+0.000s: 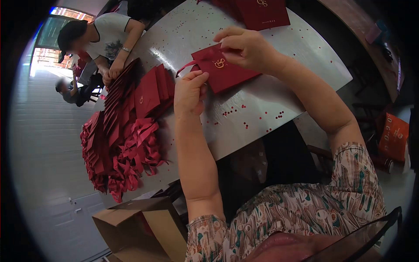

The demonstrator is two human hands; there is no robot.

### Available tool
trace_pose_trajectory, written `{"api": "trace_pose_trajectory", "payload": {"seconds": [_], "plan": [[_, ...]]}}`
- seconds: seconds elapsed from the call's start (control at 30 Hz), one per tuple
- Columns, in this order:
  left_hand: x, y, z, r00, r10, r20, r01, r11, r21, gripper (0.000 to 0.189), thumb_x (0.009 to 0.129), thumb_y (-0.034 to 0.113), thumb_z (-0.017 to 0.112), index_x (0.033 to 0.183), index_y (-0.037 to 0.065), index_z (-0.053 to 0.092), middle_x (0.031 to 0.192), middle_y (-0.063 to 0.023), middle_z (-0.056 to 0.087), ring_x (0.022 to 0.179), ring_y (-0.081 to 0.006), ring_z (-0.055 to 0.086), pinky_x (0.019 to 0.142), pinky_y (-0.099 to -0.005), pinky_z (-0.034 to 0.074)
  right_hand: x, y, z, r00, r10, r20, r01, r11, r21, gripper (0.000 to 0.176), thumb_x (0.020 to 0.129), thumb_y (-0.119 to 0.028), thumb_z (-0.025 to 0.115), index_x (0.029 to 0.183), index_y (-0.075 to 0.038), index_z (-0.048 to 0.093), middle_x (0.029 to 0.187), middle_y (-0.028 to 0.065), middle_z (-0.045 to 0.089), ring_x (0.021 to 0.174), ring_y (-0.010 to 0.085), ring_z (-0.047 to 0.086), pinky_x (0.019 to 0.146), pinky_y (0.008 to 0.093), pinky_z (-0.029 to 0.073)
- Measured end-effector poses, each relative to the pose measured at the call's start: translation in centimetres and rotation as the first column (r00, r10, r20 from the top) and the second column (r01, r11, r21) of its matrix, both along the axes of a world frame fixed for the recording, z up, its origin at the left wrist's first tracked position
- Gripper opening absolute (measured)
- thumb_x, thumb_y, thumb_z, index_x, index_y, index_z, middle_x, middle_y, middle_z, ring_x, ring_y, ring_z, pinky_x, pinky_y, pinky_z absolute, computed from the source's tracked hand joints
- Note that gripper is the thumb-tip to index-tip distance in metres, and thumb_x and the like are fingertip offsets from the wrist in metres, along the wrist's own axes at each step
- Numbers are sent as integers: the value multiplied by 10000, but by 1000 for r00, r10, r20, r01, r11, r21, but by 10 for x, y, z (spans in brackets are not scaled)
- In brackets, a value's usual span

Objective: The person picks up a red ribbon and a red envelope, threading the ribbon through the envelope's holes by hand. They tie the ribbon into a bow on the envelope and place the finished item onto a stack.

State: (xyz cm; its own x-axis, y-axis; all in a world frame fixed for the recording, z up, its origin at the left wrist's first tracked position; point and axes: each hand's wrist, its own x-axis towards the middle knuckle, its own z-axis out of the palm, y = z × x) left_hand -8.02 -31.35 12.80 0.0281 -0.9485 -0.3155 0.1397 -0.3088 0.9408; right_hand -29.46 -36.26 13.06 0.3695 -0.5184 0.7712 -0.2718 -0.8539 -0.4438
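Note:
A dark red paper gift bag point(233, 76) with a gold emblem lies on the table in front of me. My left hand point(191, 91) is closed, thumb and fingers pinching at the bag's left edge. Just above those fingers a red ribbon handle point(187, 67) sticks out from the bag. Over the bag's upper part is my right hand point(248, 48), its fingers curled together in a pinch near the emblem. Whatever sits between those fingertips is too small to make out.
Stacked red bags point(148, 94) with a heap of ribbon handles point(139, 146) fill the table's left side. More red bags point(264, 15) lie at the far edge. Small red dots dot the tabletop point(244, 126). A co-worker point(111, 37) handles bags at left. An open cardboard box point(135, 227) stands below.

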Motion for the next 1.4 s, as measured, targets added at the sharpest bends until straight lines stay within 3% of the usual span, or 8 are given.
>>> {"api": "trace_pose_trajectory", "payload": {"seconds": [0.03, 0.1, 0.3, 0.6, 0.73, 1.0, 1.3, 1.4], "plan": [[2, 0, 0, 1000, 0, 3, 0, 1000, 2, 93, 842, 67, 682, 920, 80, 634, 671, 50, 544, 481, -50, 432, 420, -193, 275, 2, 2, -3, 1000, 0, 3, 0, 1000, 2, 113, 784, 29, 641, 893, 7, 658, 1078, 118, 644, 823, 182, 656, 690, 268, 524], [5, 0, 0, 995, -57, -79, 57, 998, -2, 123, 836, 30, 665, 940, 80, 624, 694, 48, 549, 509, -47, 448, 431, -185, 285, 5, 6, -6, 995, 85, -46, -59, 912, 406, 192, 803, 29, 608, 981, -5, 671, 981, 114, 652, 769, 137, 640, 669, 261, 515], [9, -1, 1, 971, -135, -199, 134, 991, -22, 227, 777, -29, 679, 985, 53, 642, 753, 29, 605, 531, -42, 485, 447, -173, 311, 10, 3, -9, 973, 219, 75, -205, 658, 725, 205, 865, -41, 562, 1030, -11, 680, 802, 51, 612, 609, 104, 576, 556, 241, 473], [5, 0, 1, 976, -7, -219, 3, 1000, -20, 269, 757, -76, 676, 987, 51, 617, 755, 7, 592, 531, -55, 486, 441, -188, 299, 7, 11, -1, 966, 145, 215, -259, 498, 828, 119, 838, -84, 650, 923, -4, 676, 792, 27, 655, 662, 81, 612, 622, 207, 508], [5, 0, 4, 972, 25, -235, -26, 1000, 0, 274, 768, -76, 664, 1002, 49, 601, 744, 9, 575, 514, -53, 464, 437, -189, 285, 7, 9, -4, 960, 211, 183, -270, 529, 805, 106, 793, -61, 692, 881, -8, 664, 792, 26, 654, 686, 77, 621, 631, 204, 508], [15, -3, 1, 948, -143, -285, 143, 989, -22, 234, 793, -61, 644, 1000, 32, 590, 755, 8, 573, 474, -40, 389, 427, -196, 270, 12, 11, -8, 949, 241, 204, -303, 513, 803, 100, 768, -43, 698, 857, -34, 654, 759, 4, 640, 689, 67, 606, 614, 210, 495], [3, 8, 15, 983, -116, -139, 111, 993, -42, 252, 813, -62, 641, 1051, 8, 596, 795, -10, 599, 465, -28, 396, 421, -175, 281, 8, 5, -12, 943, 269, 194, -304, 466, 831, 78, 807, -74, 685, 870, -29, 680, 765, 39, 664, 697, 99, 639, 616, 224, 511], [9, 4, 11, 962, -168, -214, 157, 985, -71, 260, 810, -63, 642, 1055, 4, 591, 798, -15, 603, 463, -30, 407, 424, -174, 281, 8, 6, -11, 929, 268, 256, -354, 435, 828, 83, 816, -90, 682, 877, -33, 685, 769, 37, 664, 704, 100, 638, 635, 223, 504]]}}
